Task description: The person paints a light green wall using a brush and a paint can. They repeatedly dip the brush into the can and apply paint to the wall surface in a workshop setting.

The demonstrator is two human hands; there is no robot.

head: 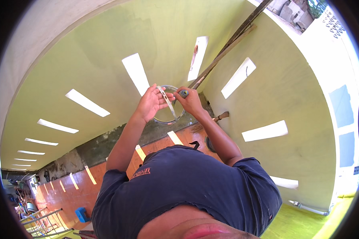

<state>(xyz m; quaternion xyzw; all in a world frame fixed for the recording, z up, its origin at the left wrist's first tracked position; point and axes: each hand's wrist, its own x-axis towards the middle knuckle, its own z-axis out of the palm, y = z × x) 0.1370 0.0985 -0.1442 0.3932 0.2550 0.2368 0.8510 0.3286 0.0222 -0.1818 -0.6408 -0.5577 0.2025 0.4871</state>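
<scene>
In the head view my left hand (pixel 152 103) is raised palm up, fingers spread. A narrow pale strip with slots (pixel 168 103) crosses in front of its fingers; whether they grip it is unclear. My right hand (pixel 189 100), just to the right, is closed around a dark tool handle with a yellow mark (pixel 183 93); the tool's working end is hidden. Behind both hands is a pale round rim (pixel 166 122), partly covered by them. The strip spans it, but whether the two are joined cannot be told.
Green walls with slot openings (pixel 87 102) meet in a corner, where long wooden poles (pixel 227 49) lean. A brush or broom (pixel 222 116) is near the right wall. On the reddish floor (pixel 103 171) is a blue plastic object (pixel 82 214); metal frames (pixel 48 221) are lower left. A pipe with a tap (pixel 309 208) is lower right.
</scene>
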